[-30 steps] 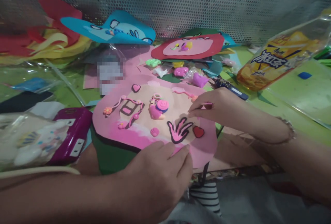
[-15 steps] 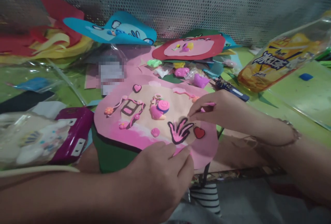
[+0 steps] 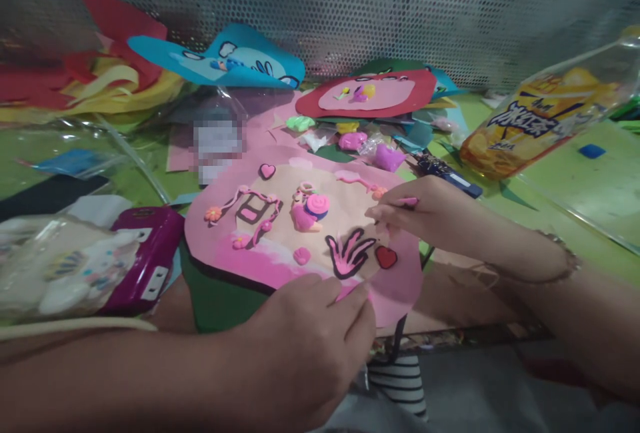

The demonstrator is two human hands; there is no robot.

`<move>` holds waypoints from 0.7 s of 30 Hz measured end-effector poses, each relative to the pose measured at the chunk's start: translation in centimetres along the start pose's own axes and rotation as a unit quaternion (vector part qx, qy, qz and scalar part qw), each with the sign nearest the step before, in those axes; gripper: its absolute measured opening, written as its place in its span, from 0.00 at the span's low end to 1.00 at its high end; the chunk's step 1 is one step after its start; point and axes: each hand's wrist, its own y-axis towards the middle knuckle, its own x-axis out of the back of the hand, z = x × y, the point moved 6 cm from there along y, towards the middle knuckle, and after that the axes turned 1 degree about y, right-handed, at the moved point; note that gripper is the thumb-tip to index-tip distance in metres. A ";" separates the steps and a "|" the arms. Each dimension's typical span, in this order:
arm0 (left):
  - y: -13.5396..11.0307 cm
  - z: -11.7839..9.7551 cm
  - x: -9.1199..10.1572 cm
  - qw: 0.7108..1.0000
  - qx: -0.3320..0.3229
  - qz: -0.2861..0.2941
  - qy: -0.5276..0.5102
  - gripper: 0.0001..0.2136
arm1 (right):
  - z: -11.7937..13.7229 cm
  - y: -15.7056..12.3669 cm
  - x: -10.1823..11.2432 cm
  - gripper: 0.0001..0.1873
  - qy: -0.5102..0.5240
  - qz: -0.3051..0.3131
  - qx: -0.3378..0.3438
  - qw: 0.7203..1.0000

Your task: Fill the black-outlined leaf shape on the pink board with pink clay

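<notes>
A pink paper picture (image 3: 207, 170) with a cream middle lies before me, decorated with modelling-clay pieces. Among them are a pink snail (image 3: 310, 210), a dark-outlined pink plant (image 3: 347, 256), a red heart (image 3: 386, 257) and a small shell (image 3: 302, 256). My left hand (image 3: 320, 340) is closed at the picture's near edge, fingers curled and thumb against it. Over the picture's right side, my right hand (image 3: 417, 210) is pinched around a slim pink stick (image 3: 407, 202). Its fingertips are above the cream area, by the plant and heart; whether they touch the paper I cannot tell.
A purple-and-clear case (image 3: 145, 253) lies at left. Behind are a blue paper picture (image 3: 250, 73), a red one (image 3: 425, 90) and several clay lumps (image 3: 353, 140). A drink bottle (image 3: 540, 120) leans at right. Perforated metal (image 3: 320, 13) rises at the back.
My right hand has shifted slightly, its fingers drawn closer together above the picture. The left hand stays at the near edge. The whole view has moved a little.
</notes>
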 end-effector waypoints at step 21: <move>0.1 0.0 0.1 1.000 0.000 -0.001 0.011 0.15 | -0.2 0.3 -0.1 0.05 0.009 0.022 -0.036 0.999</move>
